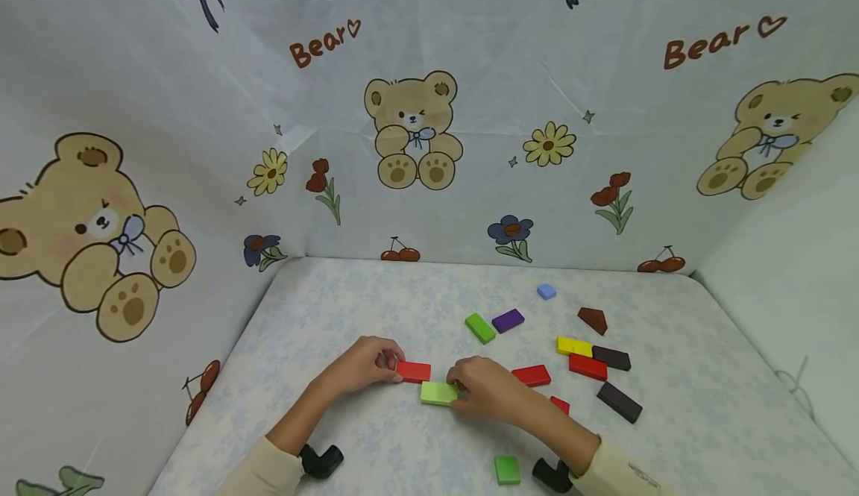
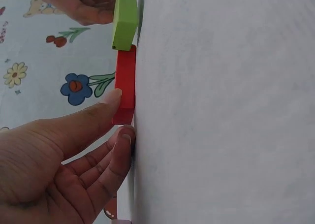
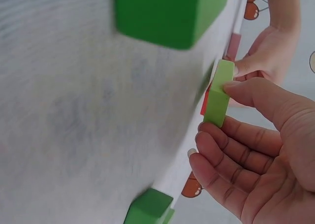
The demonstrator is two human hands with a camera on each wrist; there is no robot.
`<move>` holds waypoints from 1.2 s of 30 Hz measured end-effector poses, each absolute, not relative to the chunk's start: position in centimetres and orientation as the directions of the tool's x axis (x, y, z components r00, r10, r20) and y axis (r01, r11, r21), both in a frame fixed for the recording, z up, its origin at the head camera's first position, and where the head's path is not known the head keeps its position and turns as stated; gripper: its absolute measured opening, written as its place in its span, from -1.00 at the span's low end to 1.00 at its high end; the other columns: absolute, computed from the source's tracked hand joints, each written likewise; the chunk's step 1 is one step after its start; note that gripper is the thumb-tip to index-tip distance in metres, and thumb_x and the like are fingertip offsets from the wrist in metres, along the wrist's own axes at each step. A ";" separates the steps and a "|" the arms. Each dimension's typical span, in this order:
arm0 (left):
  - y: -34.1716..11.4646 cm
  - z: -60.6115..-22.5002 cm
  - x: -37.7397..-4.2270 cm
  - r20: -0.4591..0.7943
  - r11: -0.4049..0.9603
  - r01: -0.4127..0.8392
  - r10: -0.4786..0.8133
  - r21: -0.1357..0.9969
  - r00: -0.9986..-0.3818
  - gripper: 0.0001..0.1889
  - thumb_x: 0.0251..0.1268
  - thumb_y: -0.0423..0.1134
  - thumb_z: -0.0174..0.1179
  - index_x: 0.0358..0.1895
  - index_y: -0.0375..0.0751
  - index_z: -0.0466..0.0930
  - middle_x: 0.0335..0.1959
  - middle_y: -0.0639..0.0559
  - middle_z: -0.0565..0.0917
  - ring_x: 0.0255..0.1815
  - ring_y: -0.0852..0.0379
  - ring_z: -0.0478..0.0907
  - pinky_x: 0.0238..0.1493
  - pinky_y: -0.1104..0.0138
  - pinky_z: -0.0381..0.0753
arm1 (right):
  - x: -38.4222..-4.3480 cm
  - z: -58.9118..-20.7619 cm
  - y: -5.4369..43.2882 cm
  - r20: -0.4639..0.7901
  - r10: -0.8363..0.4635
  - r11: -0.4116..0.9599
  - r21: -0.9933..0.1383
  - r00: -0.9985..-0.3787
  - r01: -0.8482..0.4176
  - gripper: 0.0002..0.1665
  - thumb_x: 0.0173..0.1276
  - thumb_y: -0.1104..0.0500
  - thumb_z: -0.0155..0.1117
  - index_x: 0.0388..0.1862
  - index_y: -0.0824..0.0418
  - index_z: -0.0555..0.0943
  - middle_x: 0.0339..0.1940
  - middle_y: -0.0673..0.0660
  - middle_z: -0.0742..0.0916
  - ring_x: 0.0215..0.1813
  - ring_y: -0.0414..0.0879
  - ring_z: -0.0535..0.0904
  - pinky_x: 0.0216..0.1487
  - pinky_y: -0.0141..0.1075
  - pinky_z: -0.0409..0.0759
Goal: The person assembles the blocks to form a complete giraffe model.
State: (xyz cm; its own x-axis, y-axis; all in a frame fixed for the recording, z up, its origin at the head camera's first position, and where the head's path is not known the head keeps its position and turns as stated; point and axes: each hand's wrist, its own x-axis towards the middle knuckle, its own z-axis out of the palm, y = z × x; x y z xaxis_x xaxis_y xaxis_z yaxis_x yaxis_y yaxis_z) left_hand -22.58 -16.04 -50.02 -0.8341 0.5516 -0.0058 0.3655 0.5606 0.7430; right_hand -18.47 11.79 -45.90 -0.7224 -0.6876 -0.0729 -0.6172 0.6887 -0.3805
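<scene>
My left hand [image 1: 365, 363] pinches the left end of a flat red block [image 1: 414, 371], its thumb on one face and fingertips at the end in the left wrist view. Just in front and slightly right of it, a light green block [image 1: 436, 394] is pinched at its right end by my right hand [image 1: 488, 389]. In the right wrist view my thumb presses on top of this light green block [image 3: 220, 88] and the other fingers curl below. Its far left corner comes right up against the near right corner of the red block.
Right of my hands lie red [image 1: 532, 376], yellow [image 1: 573, 346] and dark [image 1: 620, 402] blocks. Farther back are a green block [image 1: 479, 328], a purple one [image 1: 508, 321], a brown wedge [image 1: 593, 320] and a small blue piece [image 1: 546, 292]. A green block [image 1: 507, 471] lies nearest me.
</scene>
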 end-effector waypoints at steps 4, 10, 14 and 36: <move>-16.3 -50.1 -22.4 0.001 0.546 0.361 0.550 0.756 -0.835 -0.80 0.24 -0.23 0.47 -0.11 -0.08 0.70 -0.39 0.20 0.60 -0.44 0.23 0.53 -0.34 0.36 0.56 | -18.6 -46.2 11.1 -0.085 -0.681 0.699 -0.371 -0.728 -0.611 -0.77 0.22 0.16 0.55 -0.16 0.18 0.74 -0.49 -0.09 0.59 -0.43 -0.30 0.38 -0.36 -0.44 0.43; -16.7 -50.1 -22.2 0.020 0.512 0.342 0.534 0.788 -0.845 -0.79 0.22 -0.24 0.48 -0.12 -0.10 0.72 -0.40 0.15 0.63 -0.41 0.18 0.57 -0.34 0.34 0.59 | -18.7 -46.5 10.2 -0.072 -0.653 0.718 -0.376 -0.754 -0.586 -0.69 0.23 0.15 0.55 -0.07 0.22 0.76 -0.51 -0.13 0.58 -0.44 -0.30 0.41 -0.36 -0.45 0.46; -17.0 -50.4 -22.2 0.012 0.511 0.326 0.525 0.796 -0.851 -0.79 0.21 -0.25 0.48 -0.12 -0.10 0.72 -0.42 0.15 0.62 -0.42 0.19 0.56 -0.36 0.36 0.57 | -18.8 -46.6 9.8 -0.073 -0.640 0.720 -0.404 -0.765 -0.564 -0.67 0.23 0.14 0.55 -0.05 0.23 0.75 -0.52 -0.14 0.56 -0.45 -0.29 0.40 -0.38 -0.44 0.45; -16.6 -51.2 -22.2 -0.033 0.427 0.201 0.481 0.882 -0.876 -0.85 0.34 -0.31 0.37 -0.08 -0.24 0.76 -0.41 0.01 0.68 -0.49 0.08 0.66 -0.44 0.27 0.68 | -18.6 -46.8 9.1 -0.050 -0.579 0.725 -0.490 -0.814 -0.485 -0.71 0.13 0.08 0.64 -0.28 0.18 0.73 -0.59 -0.14 0.57 -0.49 -0.26 0.43 -0.42 -0.39 0.46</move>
State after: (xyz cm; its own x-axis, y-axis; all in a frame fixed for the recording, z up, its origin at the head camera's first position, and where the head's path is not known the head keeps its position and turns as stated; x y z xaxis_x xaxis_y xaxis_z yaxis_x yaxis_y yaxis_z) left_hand -22.24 -16.56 -51.23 -0.8762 0.4808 -0.0333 0.2009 0.4272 0.8815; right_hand -18.59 9.09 -46.82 -0.8140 -0.5787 -0.0503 -0.4849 0.7246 -0.4897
